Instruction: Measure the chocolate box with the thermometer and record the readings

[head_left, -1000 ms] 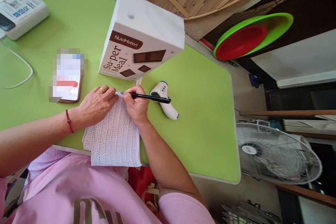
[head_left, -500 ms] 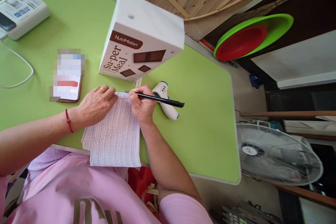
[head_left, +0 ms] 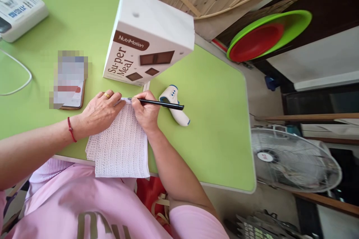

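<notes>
Your right hand (head_left: 146, 114) has its fingers pinched on a black pen (head_left: 157, 103), the tip set down at the top edge of the sheet of paper (head_left: 120, 145). Your left hand (head_left: 99, 112) lies flat on the same sheet, fingers together and pressed down near the pen tip, pinning the upper left part; it holds nothing.

The paper lies at the near edge of the green table (head_left: 213, 119), its lower end hanging over toward you. Dense rows of handwriting cover almost all of it, so by the look of it the page is close to full, with only the strip at the top edge left where the pen now stands.

Just beyond your right hand lies a white infrared thermometer (head_left: 175, 106). A NutriMotion box (head_left: 148, 37) stands behind the paper, and a phone (head_left: 70, 84) lies to the left.
</notes>
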### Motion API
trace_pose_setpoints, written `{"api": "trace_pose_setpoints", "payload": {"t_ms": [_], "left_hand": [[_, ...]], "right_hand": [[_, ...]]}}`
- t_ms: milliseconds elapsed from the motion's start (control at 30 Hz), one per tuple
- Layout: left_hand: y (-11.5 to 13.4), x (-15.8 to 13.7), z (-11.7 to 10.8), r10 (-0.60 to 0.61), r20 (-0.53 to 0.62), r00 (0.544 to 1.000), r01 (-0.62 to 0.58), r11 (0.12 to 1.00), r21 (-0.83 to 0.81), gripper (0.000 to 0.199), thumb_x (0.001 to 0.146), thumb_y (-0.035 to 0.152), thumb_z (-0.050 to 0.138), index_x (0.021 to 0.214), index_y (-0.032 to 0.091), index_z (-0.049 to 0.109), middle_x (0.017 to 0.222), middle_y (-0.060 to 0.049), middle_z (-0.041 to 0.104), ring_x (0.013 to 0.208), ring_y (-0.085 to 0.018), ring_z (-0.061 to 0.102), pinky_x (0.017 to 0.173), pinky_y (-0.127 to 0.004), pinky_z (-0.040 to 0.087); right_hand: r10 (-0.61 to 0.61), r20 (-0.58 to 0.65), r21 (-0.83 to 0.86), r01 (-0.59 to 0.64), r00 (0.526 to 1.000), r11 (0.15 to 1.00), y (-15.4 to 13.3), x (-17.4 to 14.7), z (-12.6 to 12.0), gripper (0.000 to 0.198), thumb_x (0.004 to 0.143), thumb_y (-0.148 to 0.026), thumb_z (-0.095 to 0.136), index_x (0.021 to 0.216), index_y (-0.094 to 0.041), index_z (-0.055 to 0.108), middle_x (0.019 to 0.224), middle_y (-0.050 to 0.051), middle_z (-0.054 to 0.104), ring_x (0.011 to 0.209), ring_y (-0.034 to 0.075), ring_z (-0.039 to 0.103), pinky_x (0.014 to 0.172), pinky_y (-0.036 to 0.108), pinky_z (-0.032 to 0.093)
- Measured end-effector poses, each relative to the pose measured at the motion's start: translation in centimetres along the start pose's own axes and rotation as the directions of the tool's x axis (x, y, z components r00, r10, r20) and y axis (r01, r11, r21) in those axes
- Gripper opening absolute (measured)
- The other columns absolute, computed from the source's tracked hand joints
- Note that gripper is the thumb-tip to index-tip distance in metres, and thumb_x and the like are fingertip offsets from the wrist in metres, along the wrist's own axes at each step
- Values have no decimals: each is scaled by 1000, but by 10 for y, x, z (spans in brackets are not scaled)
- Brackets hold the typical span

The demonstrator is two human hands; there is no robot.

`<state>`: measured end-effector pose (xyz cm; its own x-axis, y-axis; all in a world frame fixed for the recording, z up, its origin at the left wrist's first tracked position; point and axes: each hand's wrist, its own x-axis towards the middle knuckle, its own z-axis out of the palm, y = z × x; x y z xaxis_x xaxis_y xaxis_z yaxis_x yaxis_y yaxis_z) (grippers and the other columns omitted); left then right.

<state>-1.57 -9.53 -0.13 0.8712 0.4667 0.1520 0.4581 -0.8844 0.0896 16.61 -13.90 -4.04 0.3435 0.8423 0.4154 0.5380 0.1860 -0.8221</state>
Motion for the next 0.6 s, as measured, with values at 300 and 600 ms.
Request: {"api": "trace_pose_setpoints", "payload": {"t_ms": [300,600], "left_hand": [[0,-1,1,14,-9,1000,-14,1000,22,24,101,10,47,114,13,67,111,-13,66,96,-27,58,76,-39,47],[-2,-2,2,20,-23,1000,-20,1000,11,24,101,10,46,114,14,66,111,-14,66,95,-26,58,76,-38,46]], "right_hand": [[8,10,-13,-8,1000,1000,0,1,-1,16,86,-28,58,73,-25,52,63,-7,54,59,12,51,60,27,46],[26,5,-20,-26,1000,999,-1,0,-2,18,86,-27,57,71,-26,49,61,-7,51,57,12,49,58,27,45]]}}
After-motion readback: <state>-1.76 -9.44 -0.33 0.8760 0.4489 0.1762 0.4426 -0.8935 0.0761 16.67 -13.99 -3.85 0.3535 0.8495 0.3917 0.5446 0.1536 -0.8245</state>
